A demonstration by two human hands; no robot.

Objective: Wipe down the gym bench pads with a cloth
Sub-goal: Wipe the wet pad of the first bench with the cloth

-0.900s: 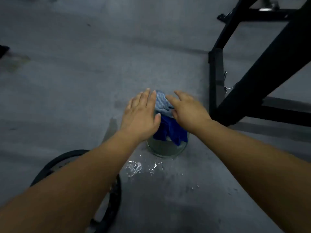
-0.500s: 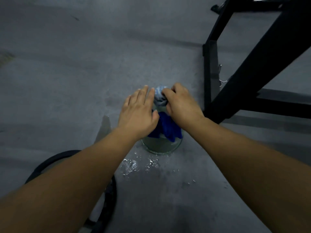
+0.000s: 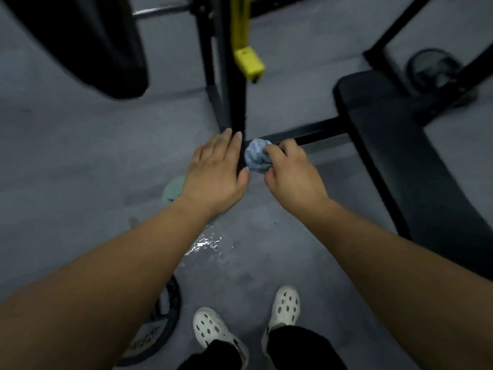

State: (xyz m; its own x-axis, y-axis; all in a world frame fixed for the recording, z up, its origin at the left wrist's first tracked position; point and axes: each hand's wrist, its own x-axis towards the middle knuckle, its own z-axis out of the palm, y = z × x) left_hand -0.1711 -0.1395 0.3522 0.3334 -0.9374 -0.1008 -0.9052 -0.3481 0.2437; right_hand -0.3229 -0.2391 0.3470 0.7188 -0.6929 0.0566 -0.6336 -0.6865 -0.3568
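My right hand (image 3: 292,172) grips a balled-up blue and white cloth (image 3: 255,155), held above the floor in front of me. My left hand (image 3: 217,170) hovers flat beside the cloth, fingers straight, holding nothing. A black gym bench pad (image 3: 405,156) stretches from the upper right toward the lower right edge. A pale green water bowl (image 3: 172,192) sits on the floor, mostly hidden under my left wrist.
A black upright post (image 3: 234,97) with a yellow bracket (image 3: 248,61) stands just beyond my hands. A black crossbar (image 3: 317,130) runs to the bench. Spilled water (image 3: 205,243) glistens on the grey floor. A weight plate (image 3: 157,332) lies at lower left, another (image 3: 433,68) at upper right. My white clogs (image 3: 213,329) are below.
The cloth has been lifted out of the bowl and bunched into my right hand. My view has risen and tilted, now showing the bench, the post and my feet.
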